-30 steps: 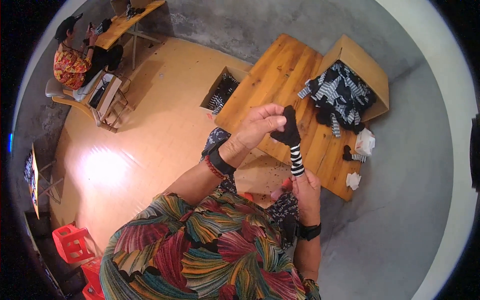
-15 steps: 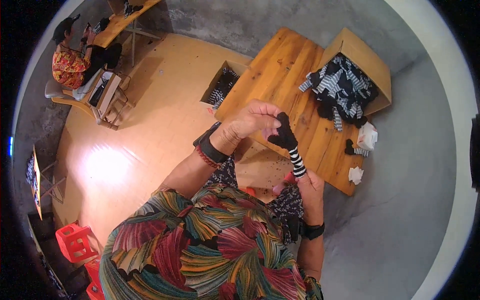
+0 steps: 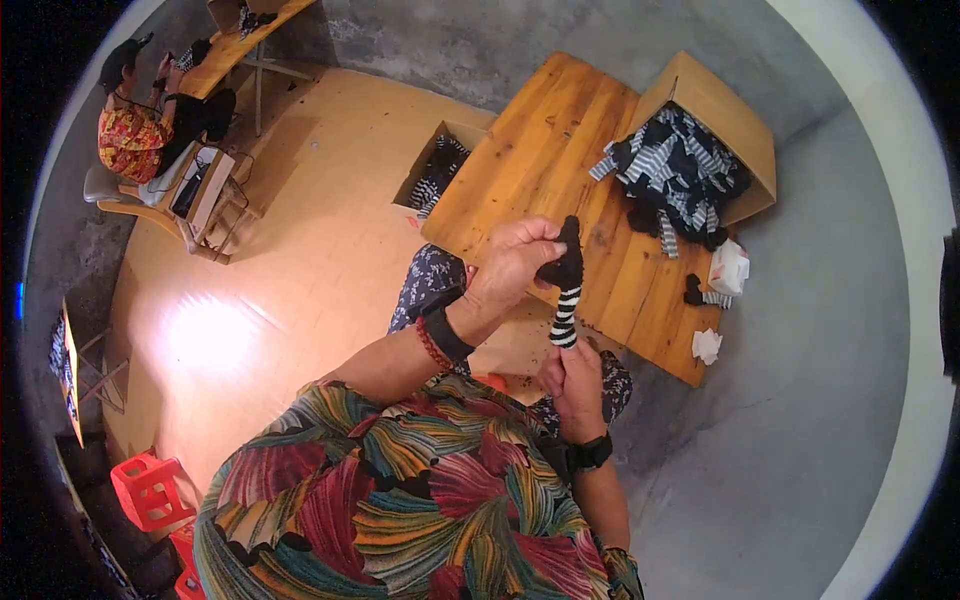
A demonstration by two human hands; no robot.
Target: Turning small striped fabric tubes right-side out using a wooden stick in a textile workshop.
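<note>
Between my hands a black knitted sock [image 3: 570, 266] with a black-and-white striped leg stretches almost upright, in front of the wooden table [image 3: 520, 150]. My left hand [image 3: 513, 264] pinches the side of its black part. Below, my right hand [image 3: 577, 388] grips the end of the striped leg, thumb on top. The fingertips of my left hand are partly hidden behind the black knit.
At the table's far right, a tipped cardboard box [image 3: 745, 150] spills striped and black socks. Beside it are a tissue pack [image 3: 729, 268], one loose sock [image 3: 708, 293] and crumpled tissue [image 3: 706, 346]. Another box [image 3: 412, 180] stands left of the table. A seated person [image 3: 135, 140] works far left.
My right hand has moved left and the sock now hangs straighter. My left hand has come slightly lower, still pinching the black part. The camera view has shifted a little.
</note>
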